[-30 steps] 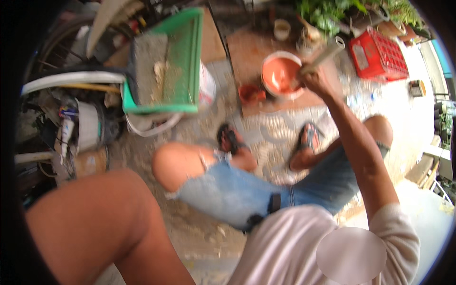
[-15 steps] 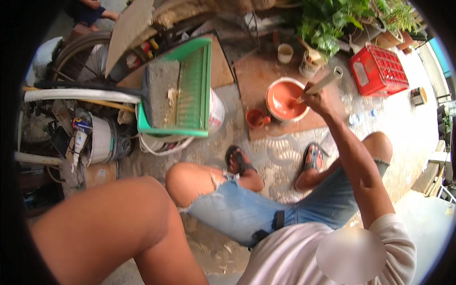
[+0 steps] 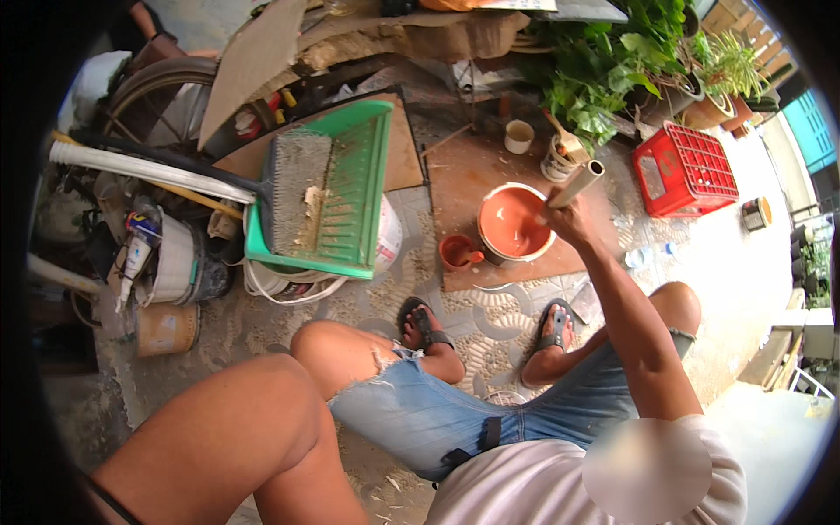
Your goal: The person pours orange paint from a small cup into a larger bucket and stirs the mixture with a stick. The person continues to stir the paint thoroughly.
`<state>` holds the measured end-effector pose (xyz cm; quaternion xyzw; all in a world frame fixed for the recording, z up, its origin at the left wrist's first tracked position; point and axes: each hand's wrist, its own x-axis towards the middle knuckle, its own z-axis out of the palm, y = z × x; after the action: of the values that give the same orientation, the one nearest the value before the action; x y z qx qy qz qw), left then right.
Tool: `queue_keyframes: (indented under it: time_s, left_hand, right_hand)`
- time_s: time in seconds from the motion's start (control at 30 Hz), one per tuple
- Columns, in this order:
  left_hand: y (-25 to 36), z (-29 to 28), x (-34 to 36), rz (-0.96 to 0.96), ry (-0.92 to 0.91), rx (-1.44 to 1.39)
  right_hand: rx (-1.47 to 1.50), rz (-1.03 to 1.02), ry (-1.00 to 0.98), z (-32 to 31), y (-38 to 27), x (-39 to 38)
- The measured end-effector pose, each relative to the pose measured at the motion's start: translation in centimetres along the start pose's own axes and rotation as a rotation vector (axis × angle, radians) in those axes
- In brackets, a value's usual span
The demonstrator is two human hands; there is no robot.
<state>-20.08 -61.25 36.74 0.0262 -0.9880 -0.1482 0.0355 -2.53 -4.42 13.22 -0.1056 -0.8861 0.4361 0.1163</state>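
My right hand (image 3: 570, 219) is wrapped round a pale hollow pipe (image 3: 580, 182) above the right side of a white bucket of orange-red paint (image 3: 505, 220). The pipe leans away with its open top end up and to the right; its lower end is hidden by my hand. Left of the bucket is a small orange-stained cup (image 3: 456, 252) with an orange handle or tool at its rim. At the lower left, very near the camera, a bare bent limb looks like my left arm; the left hand is out of view.
Brown board (image 3: 455, 166) lies under the bucket. Behind it stand a small pale cup (image 3: 519, 136) and a tub with a brush (image 3: 560, 162). A red crate (image 3: 687, 171) is at the right; a green dustpan (image 3: 363, 197) rests on buckets at the left. Leafy plants (image 3: 604, 70) line the back.
The whole view has shifted, so the bucket and crate appear further left. My right hand keeps its grip on the pipe over the bucket, and the pipe has turned slightly more upright.
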Motion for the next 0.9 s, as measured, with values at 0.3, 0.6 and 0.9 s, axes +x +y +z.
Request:
queue_keyframes:
  time_s: [0.3, 0.6, 0.9]
  left_hand:
    - [11.8, -5.3, -8.9, 0.447, -0.132, -1.449]
    - [25.7, 13.4, -21.8, -0.462, -0.885, -1.807]
    - [24.2, 11.8, -21.0, -0.079, -0.550, -1.506]
  right_hand:
    - [0.323, 0.279, -0.249, 0.4, -2.5, -2.2]
    - [0.233, 0.160, -0.081, 2.6, -2.6, -0.8]
    - [0.040, 0.037, -0.013, -0.1, 1.0, 0.9]
